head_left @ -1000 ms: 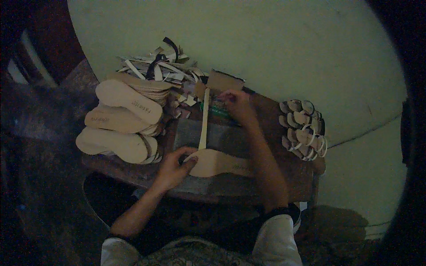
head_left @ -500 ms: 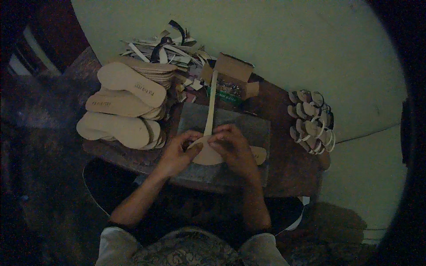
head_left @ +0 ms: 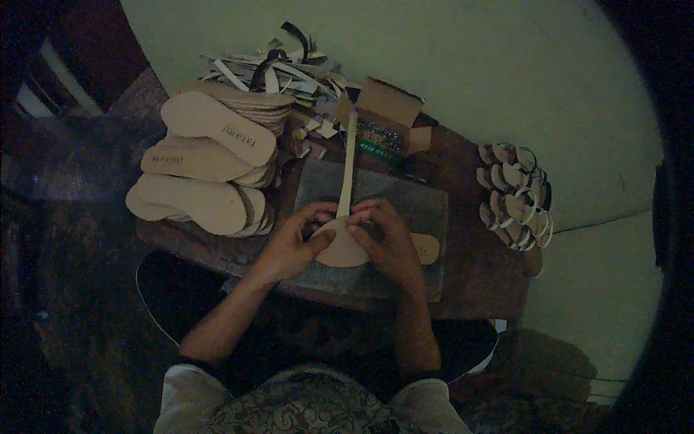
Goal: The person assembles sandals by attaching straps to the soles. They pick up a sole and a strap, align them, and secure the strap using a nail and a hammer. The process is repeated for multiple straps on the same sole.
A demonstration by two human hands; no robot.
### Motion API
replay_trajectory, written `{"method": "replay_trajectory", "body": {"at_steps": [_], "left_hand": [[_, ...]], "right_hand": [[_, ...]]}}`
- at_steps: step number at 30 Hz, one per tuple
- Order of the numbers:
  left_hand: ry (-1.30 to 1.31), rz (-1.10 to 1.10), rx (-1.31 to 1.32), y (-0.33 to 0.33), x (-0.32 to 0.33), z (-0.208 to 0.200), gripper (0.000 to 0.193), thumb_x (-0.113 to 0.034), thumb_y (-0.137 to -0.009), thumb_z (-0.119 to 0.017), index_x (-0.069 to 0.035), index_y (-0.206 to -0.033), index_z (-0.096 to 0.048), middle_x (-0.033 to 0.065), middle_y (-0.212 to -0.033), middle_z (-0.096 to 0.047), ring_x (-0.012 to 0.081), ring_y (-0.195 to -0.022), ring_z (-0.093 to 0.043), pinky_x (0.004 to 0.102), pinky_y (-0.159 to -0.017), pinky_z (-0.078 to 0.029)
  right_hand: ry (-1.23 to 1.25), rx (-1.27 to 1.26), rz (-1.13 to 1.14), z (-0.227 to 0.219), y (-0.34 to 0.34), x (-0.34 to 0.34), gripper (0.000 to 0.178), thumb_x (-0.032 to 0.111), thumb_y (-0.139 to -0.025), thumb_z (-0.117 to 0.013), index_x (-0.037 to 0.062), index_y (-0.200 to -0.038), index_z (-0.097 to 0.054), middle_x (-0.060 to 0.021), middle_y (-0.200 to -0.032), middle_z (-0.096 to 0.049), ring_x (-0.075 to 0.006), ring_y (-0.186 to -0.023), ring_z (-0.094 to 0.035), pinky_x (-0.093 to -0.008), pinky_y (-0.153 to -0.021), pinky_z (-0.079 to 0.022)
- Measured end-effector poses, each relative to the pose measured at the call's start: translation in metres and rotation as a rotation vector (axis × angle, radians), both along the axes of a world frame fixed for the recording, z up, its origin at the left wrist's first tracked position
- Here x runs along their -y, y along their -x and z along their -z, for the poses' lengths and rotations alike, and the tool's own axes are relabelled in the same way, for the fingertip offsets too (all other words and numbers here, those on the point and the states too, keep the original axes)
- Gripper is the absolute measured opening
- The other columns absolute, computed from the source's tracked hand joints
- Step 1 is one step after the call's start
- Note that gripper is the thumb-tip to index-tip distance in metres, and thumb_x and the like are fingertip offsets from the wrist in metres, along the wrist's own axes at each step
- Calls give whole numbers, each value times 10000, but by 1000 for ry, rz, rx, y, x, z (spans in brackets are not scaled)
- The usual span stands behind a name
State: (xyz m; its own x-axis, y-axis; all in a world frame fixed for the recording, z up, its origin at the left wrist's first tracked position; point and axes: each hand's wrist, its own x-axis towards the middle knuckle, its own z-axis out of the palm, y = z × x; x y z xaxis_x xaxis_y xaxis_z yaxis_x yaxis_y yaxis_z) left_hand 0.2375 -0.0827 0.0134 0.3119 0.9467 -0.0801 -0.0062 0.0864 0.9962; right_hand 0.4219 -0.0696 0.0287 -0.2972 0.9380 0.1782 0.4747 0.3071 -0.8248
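Observation:
A tan shoe insole [head_left: 341,253] lies crosswise on a dark grey board [head_left: 325,177], its narrower end showing past my right wrist. From the insole's far edge a long pale strap [head_left: 348,159] runs away from me toward the small box. My left hand [head_left: 300,239] pinches the insole's edge left of the strap, thumb on top. My right hand [head_left: 382,235] is closed at the same edge, its fingertips beside the strap's base and its thumb on the insole. What the fingertips do underneath is hidden.
Stacks of tan insoles [head_left: 191,202] fill the left of the brown table [head_left: 477,282]. Behind them is a heap of strips and scraps [head_left: 289,76]. An open cardboard box [head_left: 390,101] holds small dark bits. Strapped sandal pieces [head_left: 510,192] are piled at the right by the wall.
The whole view has shifted slightly. Both hands keep their place at the insole's edge by the strap, with only small finger movements.

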Motion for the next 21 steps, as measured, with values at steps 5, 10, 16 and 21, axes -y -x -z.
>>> {"method": "replay_trajectory", "body": {"at_steps": [5,10,16,21], "left_hand": [[5,33,-31,2,-1,-9,342,-33,-789,-578,-79,-1115,-485,4,-924,-536,90,-858,-492,236,-753,-420],[9,20,21,4,-2,1,371,-18,-781,-576,-100,-1127,-467,4,-930,-515,90,-834,-490,234,-714,-427],[37,36,-17,3,-3,-2,374,-9,-782,-570,-108,-1125,-460,7,-927,-509,96,-822,-495,237,-688,-434],[20,20,-4,3,-2,2,365,-6,-779,-576,-104,-1113,-464,9,-915,-515,97,-809,-499,233,-676,-437]], "right_hand": [[-14,-69,-65,2,-2,-3,92,57,-749,-619,39,-836,-593,-71,-958,-522,-194,-943,-503,-305,-823,-400],[52,-53,-78,0,0,-5,102,48,-748,-623,33,-843,-587,-70,-957,-520,-183,-940,-504,-296,-817,-404],[62,-86,-51,7,-1,-5,126,118,-748,-633,54,-848,-592,-100,-929,-550,-258,-909,-533,-357,-813,-423],[72,-105,-74,2,0,-6,89,45,-756,-616,33,-837,-583,-57,-939,-519,-166,-925,-505,-287,-808,-402]]}}
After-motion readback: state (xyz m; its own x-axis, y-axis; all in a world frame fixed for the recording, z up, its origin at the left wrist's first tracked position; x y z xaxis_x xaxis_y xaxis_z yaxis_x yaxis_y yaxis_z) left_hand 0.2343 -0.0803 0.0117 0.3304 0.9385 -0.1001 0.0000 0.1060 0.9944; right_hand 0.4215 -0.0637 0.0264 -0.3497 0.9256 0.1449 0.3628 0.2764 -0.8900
